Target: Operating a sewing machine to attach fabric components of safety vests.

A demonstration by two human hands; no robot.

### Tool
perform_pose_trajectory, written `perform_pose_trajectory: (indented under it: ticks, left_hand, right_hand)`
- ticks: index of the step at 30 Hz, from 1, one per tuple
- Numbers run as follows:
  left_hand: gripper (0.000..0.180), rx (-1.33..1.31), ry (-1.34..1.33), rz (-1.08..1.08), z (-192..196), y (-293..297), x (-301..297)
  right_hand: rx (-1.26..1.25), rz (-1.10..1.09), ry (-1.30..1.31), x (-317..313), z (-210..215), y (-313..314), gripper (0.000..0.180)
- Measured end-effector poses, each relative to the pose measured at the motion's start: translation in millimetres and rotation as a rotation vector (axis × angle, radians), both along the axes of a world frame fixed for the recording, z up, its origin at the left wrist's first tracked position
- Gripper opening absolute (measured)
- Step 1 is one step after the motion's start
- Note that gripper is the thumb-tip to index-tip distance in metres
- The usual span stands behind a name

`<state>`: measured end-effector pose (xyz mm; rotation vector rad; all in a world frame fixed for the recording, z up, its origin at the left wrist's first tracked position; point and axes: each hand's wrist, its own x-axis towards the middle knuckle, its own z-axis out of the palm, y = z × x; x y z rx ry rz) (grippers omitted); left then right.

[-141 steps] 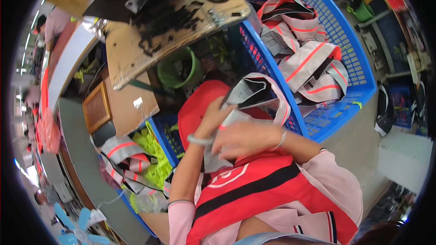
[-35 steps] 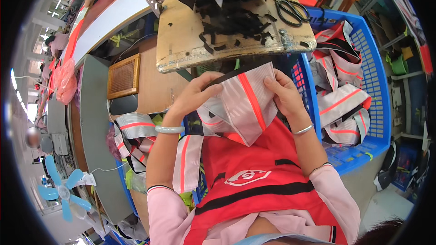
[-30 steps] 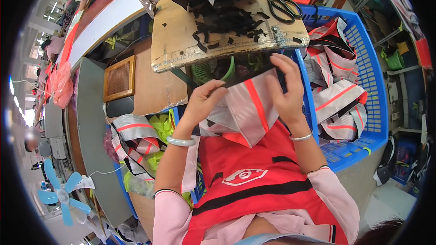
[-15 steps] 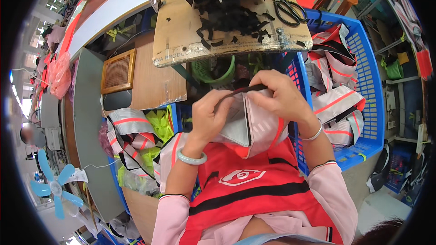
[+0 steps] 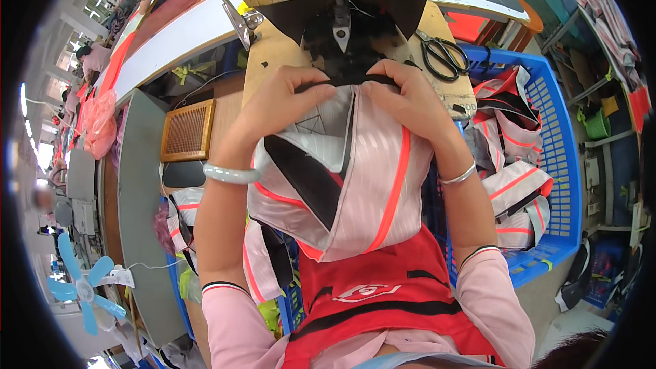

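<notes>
Since 0.5 s ago, I see my 2 hands raised toward 12 o'clock; left hand (image 5: 283, 106) and right hand (image 5: 410, 99) pinch closed, seemingly on the black strap (image 5: 348, 82) atop the pink garment (image 5: 355, 178).

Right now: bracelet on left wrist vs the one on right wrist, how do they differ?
The left wrist bracelet is a thick, pale green, solid bangle; the right wrist bracelet is a thin, silvery band. The left one sits further down the forearm from the left hand; the right one lies nearer the right hand. Both hands grip the black top edge of the pink-and-orange fabric piece.
</notes>
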<state>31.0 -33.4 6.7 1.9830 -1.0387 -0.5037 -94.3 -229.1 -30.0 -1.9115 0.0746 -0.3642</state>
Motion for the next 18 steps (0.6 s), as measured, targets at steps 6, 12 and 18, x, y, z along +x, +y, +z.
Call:
perform_pose_trajectory:
  ticks: [6,12,18]
  left_hand:
    - [0.022,0.108,0.052,-0.021,-3,-15,30]
    - [0.031,0.119,0.049,-0.079,-5,-21,46]
    - [0.026,0.130,0.069,-0.112,-2,-22,55]
  right_hand:
    - [-0.012,-0.032,0.050,25,-5,-12,0.028]
    - [-0.169,0.004,0.102,33,3,-22,0.030]
    - [-0.008,0.058,0.067,39,1,-22,0.031]
